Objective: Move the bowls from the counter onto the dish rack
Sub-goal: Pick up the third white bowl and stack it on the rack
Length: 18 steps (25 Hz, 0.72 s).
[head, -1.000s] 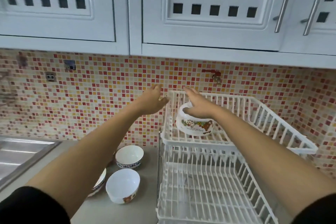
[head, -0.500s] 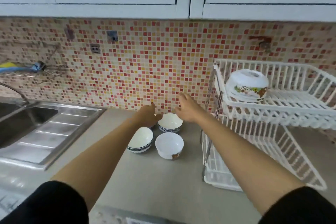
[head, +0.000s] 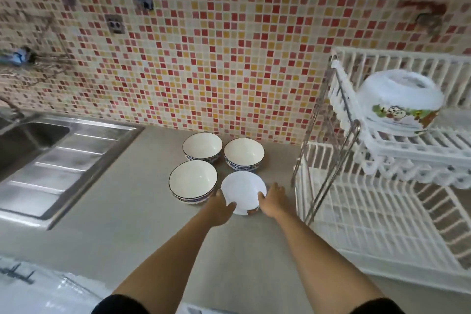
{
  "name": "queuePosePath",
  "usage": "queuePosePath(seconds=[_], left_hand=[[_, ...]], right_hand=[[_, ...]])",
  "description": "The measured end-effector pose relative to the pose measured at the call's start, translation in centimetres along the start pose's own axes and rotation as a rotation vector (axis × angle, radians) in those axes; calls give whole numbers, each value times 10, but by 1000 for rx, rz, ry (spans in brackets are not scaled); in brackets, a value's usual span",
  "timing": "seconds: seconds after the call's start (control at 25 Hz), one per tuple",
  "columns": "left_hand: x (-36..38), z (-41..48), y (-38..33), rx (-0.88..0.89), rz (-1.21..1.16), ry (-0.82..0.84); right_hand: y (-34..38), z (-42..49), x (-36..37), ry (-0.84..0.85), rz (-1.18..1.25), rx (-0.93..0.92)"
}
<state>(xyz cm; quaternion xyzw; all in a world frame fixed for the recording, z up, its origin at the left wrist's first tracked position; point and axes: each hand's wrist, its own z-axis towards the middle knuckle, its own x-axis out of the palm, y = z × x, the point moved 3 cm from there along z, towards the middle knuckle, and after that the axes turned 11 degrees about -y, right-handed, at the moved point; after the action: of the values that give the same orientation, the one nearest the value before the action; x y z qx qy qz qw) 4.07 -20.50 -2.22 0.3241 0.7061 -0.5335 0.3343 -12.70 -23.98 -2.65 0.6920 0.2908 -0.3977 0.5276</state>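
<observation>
White plain bowl point(head: 242, 191) at 6 o'clock of the four-bowl cluster, on counter point(head: 142, 214). Left hand point(head: 221, 208) and right hand point(head: 272, 201) half-curled, cupping opposite rims, likely for a steady lift. Dish rack point(head: 377, 201) at 3 o'clock.

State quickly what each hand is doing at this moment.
Left hand: closed on the near side of the white bowl.
Right hand: closed on the same bowl's right side.

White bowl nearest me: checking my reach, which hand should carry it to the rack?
Probably right. The right hand touches the white bowl on the side facing the dish rack; the left hand would cross over.
</observation>
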Motion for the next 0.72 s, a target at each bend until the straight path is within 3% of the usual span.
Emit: queuePosePath(seconds=[0.16,0.52,0.64,0.72], left_hand=[[23,20,2,-124,-81,-9],[39,31,7,-209,-104,-43],[32,17,7,-226,-291,-81],[-1,-32,-1,-140,-494,-151]], right_hand=[[-11,19,32,37,38,58],[-27,33,39,145,153,-79],[-32,15,23,57,192,-181],[-16,-40,-16,-53,283,-301]])
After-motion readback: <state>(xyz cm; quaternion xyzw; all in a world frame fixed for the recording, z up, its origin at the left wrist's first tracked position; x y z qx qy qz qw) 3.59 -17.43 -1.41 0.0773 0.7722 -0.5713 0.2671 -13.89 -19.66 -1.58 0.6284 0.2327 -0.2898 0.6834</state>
